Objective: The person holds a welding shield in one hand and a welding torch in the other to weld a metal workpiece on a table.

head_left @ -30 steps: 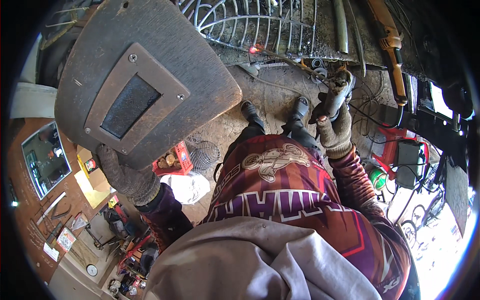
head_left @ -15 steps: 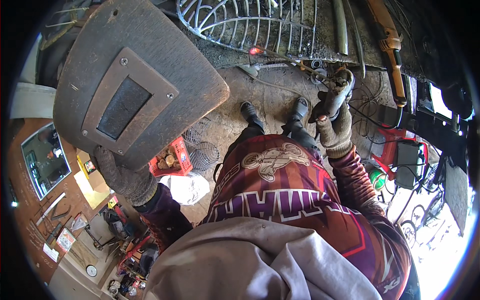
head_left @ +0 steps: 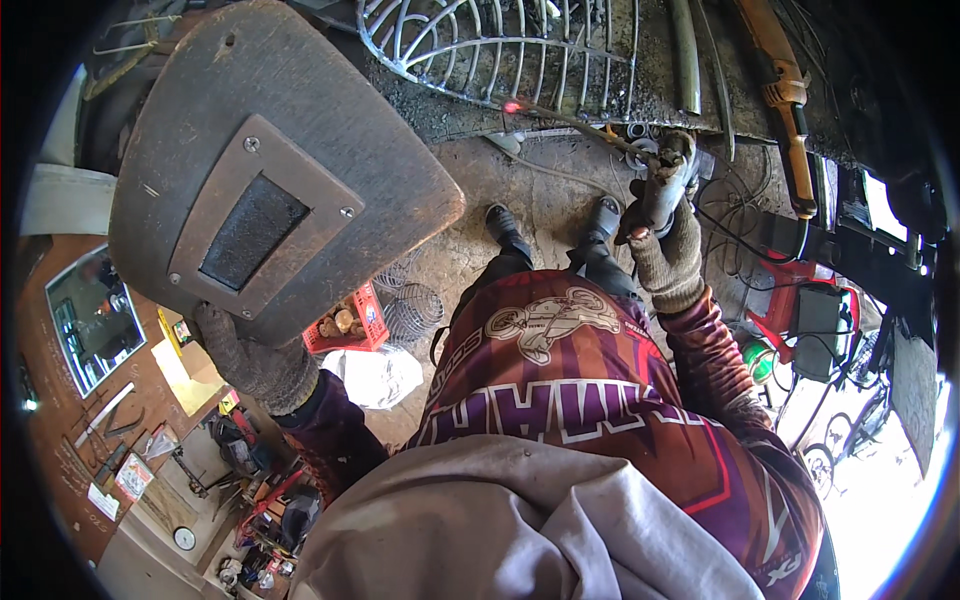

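My left hand [head_left: 255, 360], in a knitted glove, holds up a brown hand-held welding shield [head_left: 270, 180] with a dark viewing window, at the upper left. My right hand [head_left: 665, 240], also gloved, grips an electrode holder [head_left: 672, 180]. Its thin rod [head_left: 570, 120] reaches left to a curved metal grille [head_left: 500, 50] lying on the workbench; the rod's tip glows red against the grille's lower edge. My maroon shirt and black shoes show below.
A yellow-handled tool [head_left: 785, 90] and a metal pipe [head_left: 685, 55] lie on the bench at upper right. A red welding machine [head_left: 810, 310] with cables stands right. A red crate [head_left: 350, 325], wire coils and a white bag sit on the dirt floor left.
The welding shield has moved right and lower, covering more of the upper left. My right hand and the rod have stayed almost still at the grille.
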Tool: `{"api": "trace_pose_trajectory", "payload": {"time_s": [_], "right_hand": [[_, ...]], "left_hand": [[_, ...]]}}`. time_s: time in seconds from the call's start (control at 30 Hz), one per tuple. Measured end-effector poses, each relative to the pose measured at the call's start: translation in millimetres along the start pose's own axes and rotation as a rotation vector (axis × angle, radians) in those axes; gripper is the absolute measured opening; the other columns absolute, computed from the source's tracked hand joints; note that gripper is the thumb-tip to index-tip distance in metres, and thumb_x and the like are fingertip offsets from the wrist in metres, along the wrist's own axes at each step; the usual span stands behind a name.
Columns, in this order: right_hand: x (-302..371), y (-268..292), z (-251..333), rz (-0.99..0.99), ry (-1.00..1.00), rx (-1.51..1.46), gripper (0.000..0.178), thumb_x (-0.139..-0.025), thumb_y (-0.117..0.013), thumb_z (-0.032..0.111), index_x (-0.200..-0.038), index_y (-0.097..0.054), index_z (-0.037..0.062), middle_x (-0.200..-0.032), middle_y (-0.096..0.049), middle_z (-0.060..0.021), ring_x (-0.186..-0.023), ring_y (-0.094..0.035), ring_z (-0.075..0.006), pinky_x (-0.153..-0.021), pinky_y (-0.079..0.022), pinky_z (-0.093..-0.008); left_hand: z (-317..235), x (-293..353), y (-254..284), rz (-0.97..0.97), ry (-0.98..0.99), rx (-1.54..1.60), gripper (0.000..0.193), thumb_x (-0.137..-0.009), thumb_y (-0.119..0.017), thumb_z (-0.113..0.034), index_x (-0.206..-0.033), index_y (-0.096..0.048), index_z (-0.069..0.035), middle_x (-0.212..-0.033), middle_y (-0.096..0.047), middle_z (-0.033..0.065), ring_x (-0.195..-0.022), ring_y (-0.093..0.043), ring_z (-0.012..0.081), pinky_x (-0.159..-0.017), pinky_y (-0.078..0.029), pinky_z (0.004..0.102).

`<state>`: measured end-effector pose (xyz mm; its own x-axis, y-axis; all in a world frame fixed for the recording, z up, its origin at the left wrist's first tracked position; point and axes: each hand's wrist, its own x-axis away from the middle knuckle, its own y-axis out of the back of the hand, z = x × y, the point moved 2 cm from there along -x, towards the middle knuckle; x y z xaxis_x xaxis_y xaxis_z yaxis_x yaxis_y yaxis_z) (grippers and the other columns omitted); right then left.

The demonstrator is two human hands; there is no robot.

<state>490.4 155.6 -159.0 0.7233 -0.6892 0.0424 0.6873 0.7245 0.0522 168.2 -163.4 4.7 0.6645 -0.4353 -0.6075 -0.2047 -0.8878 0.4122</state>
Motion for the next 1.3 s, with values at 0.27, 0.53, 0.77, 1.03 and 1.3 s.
{"api": "trace_pose_trajectory", "payload": {"time_s": [0.27, 0.53, 0.77, 1.03, 1.3], "right_hand": [[-3.3, -3.5, -3.6, 0.021, -0.027, -0.027, 0.076, -0.09, -0.074, 0.046, -0.134, -0.045, -0.0091, -0.083, -0.063, -0.0062, -0.074, -0.061, -0.0144, -0.069, -0.049, -0.0279], [-3.7, -4.3, 1.8, -0.02, -0.049, -0.046, 0.061, -0.088, -0.077, 0.046, -0.117, -0.056, -0.003, -0.087, -0.07, -0.0058, -0.08, -0.067, -0.0149, -0.076, -0.052, -0.0293], [-6.1, -6.3, 0.0, -0.012, -0.046, -0.001, 0.059, -0.088, -0.076, 0.046, -0.116, -0.057, -0.0026, -0.086, -0.07, -0.007, -0.08, -0.068, -0.0171, -0.077, -0.053, -0.031], [-11.1, -7.6, 9.9, -0.059, 0.124, 0.085, 0.055, -0.09, -0.076, 0.038, -0.121, -0.056, -0.0032, -0.088, -0.07, -0.0083, -0.081, -0.068, -0.0203, -0.077, -0.052, -0.0322], [-11.6, -7.7, 9.0, -0.11, 0.182, 0.157, 0.074, -0.088, -0.076, 0.045, -0.134, -0.048, -0.0065, -0.104, -0.07, -0.0137, -0.093, -0.069, -0.0219, -0.084, -0.053, -0.0336]], "left_hand": [[-9.1, 11.4, -14.2, -0.137, 0.466, 0.542, 0.041, -0.1, -0.061, -0.013, -0.139, -0.052, -0.004, -0.139, -0.055, 0.018, -0.124, -0.057, 0.0298, -0.101, -0.053, 0.0447], [-5.6, 7.7, -15.9, -0.099, 0.489, 0.48, 0.039, -0.102, -0.056, -0.016, -0.136, -0.05, 0.001, -0.139, -0.054, 0.0178, -0.123, -0.057, 0.0282, -0.102, -0.052, 0.0404], [-38.6, 2.2, -48.5, -0.13, 0.587, 0.54, 0.055, -0.091, -0.066, -0.015, -0.141, -0.048, 0.0, -0.131, -0.058, 0.0155, -0.118, -0.059, 0.026, -0.096, -0.054, 0.0421], [-43.9, 9.5, -58.0, -0.048, 0.342, -0.04, 0.047, -0.096, -0.06, -0.014, -0.139, -0.05, -0.001, -0.132, -0.06, 0.0178, -0.116, -0.062, 0.0273, -0.096, -0.055, 0.0424], [-54.8, -4.0, -70.6, 0.231, -0.303, -0.237, 0.038, -0.093, -0.064, -0.007, -0.13, -0.059, 0.002, -0.129, -0.061, 0.0175, -0.118, -0.06, 0.0273, -0.099, -0.053, 0.041]]}}
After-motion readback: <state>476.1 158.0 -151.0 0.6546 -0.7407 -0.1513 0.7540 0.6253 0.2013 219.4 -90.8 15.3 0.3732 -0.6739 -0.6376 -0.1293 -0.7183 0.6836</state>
